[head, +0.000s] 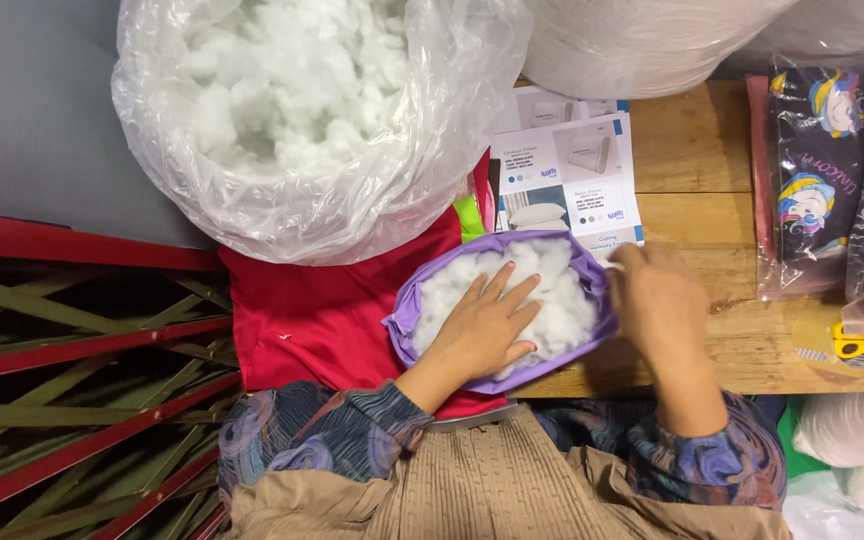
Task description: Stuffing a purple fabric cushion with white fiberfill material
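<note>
Head view: looking straight down on a person seated at a wooden table (697, 150), their patterned sleeves and tan pleated garment at the near edge.
Far left: red and green slats (72, 340) cross in a rack below a grey surface.
Big bag: a clear plastic bag (312, 120) full of loose white stuffing sits at the far left of the table, its mouth open upward.
Red cloth: a red fabric (322, 310) lies under that bag and runs toward the person, passing beneath the purple cover.
Purple cover: a purple fabric cover (497, 300) lies open at the near table edge, in the middle of the scene, packed with white stuffing (552, 285).
Left hand: the left hand (482, 325) lies flat on the stuffing inside the cover, fingers spread apart and pressing down, clamped on nothing.
Leaflets: printed paper sheets (567, 165) with pillow pictures lie just beyond the cover.
Right hand: the right hand (657, 295) is at the cover's right rim, touching it; it is blurred, so I cannot tell whether the fingers pinch the fabric or only rest there.
Far right: packaged dark fabric (812, 170) with cartoon prints lies in clear wrap, and near it a yellow-handled pair of scissors (857, 345).
</note>
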